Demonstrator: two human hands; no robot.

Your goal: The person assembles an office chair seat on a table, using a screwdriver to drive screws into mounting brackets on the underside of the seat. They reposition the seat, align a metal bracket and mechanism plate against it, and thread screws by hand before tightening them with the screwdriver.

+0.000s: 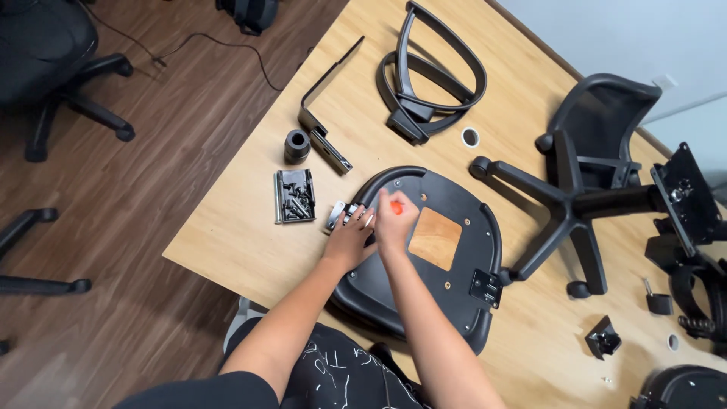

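Right hand (395,220) gripping orange-handled tool (395,206) on upturned seat base (454,265); left hand (350,241) closed on metal bracket (339,215) at seat edge, screw tray (294,196) nearby on surface (235,235)

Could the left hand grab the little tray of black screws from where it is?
Probably yes. The left hand rests at the seat's edge, and the tray of black screws lies close beside it on the table, with only bare wood between them.

The black chair seat (439,250) lies upside down on the wooden table (250,242), its pale wooden square facing up. A shiny metal bracket (342,215) sits at the seat's left edge. An orange-handled tool (395,206) pokes up just beside it.
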